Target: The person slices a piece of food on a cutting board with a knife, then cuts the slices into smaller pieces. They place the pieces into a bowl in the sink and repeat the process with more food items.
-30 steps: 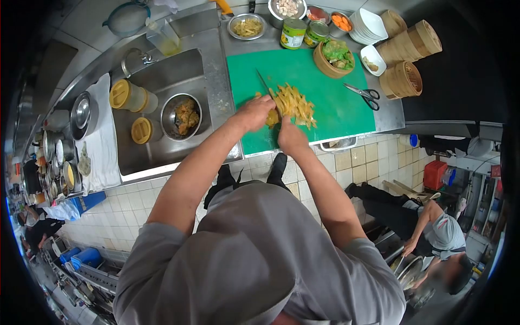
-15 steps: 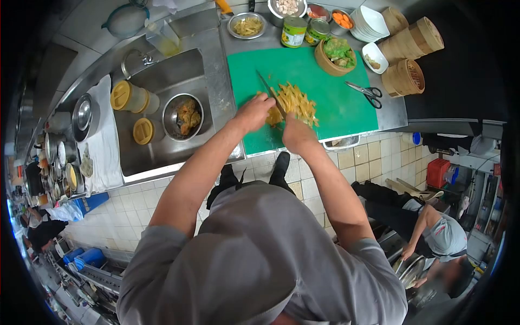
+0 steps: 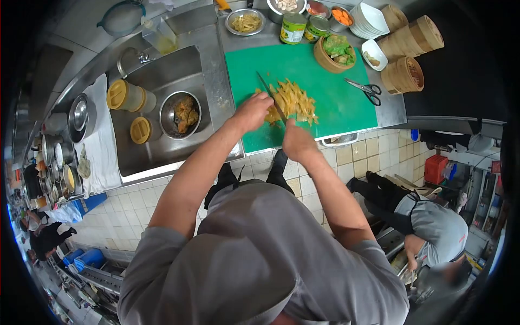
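Note:
My right hand (image 3: 299, 142) is wrapped round the handle of a long kitchen knife (image 3: 272, 97). The blade slants away across the green cutting board (image 3: 341, 105), its tip pointing to the far left. Just left of the blade, my left hand (image 3: 253, 112) presses bent fingers onto yellow vegetable pieces, which it mostly hides. A loose heap of yellow vegetable strips (image 3: 295, 103) lies against the blade's right side. Black-handled scissors (image 3: 368, 92) rest at the board's right edge.
A steel sink (image 3: 154, 160) on the left holds a bowl of brown food (image 3: 186, 116) and yellow-lidded containers (image 3: 125, 95). Behind the board stand cans (image 3: 292, 28), a bamboo basket of greens (image 3: 331, 58) and steamers (image 3: 414, 38). A co-worker (image 3: 439, 227) bends at the lower right.
My right hand and the knife have shifted slightly toward me, while my left hand stays by the blade. The co-worker at the right has changed posture, with the back turned more this way.

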Demonstrator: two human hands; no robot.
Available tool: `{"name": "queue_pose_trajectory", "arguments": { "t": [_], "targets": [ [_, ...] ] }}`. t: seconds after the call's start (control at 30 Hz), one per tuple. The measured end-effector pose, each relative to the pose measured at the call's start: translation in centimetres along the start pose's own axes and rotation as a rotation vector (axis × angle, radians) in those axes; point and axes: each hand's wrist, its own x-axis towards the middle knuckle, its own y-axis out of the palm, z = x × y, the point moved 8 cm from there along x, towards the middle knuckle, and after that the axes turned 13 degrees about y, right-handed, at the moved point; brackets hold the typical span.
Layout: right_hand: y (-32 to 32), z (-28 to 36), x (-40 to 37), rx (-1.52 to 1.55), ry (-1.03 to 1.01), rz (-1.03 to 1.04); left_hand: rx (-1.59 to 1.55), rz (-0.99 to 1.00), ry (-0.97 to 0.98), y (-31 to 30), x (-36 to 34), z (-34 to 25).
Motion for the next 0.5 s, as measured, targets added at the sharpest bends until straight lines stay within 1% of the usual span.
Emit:
{"name": "queue_pose_trajectory", "arguments": {
  "t": [0.07,0.17,0.23,0.27,0.3,0.33,0.37,0.43,0.5],
  "targets": [
    [1.8,-0.5,1.2,0.017,0.021,-0.015,-0.007,-0.001,0.011,0.4,0.1,0.5],
    [1.0,0.9,2.9,0.074,-0.012,-0.074,-0.002,-0.007,0.016,0.1,0.1,0.4],
    [-1.4,1.4,2.1,0.038,-0.044,-0.062,0.003,-0.002,0.027,-0.2,0.3,-0.2],
    [-2.8,1.5,1.5,0.035,-0.047,-0.070,-0.007,-0.047,-0.013,-0.7,0.3,-0.2],
    [-3.0,1.2,-0.1,0.023,-0.033,-0.021,-0.028,-0.085,-0.063,-0.6,-0.3,-0.2],
    [-2.5,0.8,-1.2,0.010,-0.018,0.029,-0.035,-0.083,-0.069,-0.3,-0.6,-0.1],
    [-1.3,0.7,-1.2,0.007,-0.020,0.031,-0.037,-0.060,-0.050,-0.2,-0.4,0.1],
    [1.2,0.1,-0.3,0.030,0.056,-0.010,-0.038,-0.039,-0.027,-0.2,-0.1,0.4],
    [1.1,0.8,1.0,0.062,0.038,-0.038,-0.054,-0.007,-0.038,-0.3,0.1,0.3]
  ]
}}
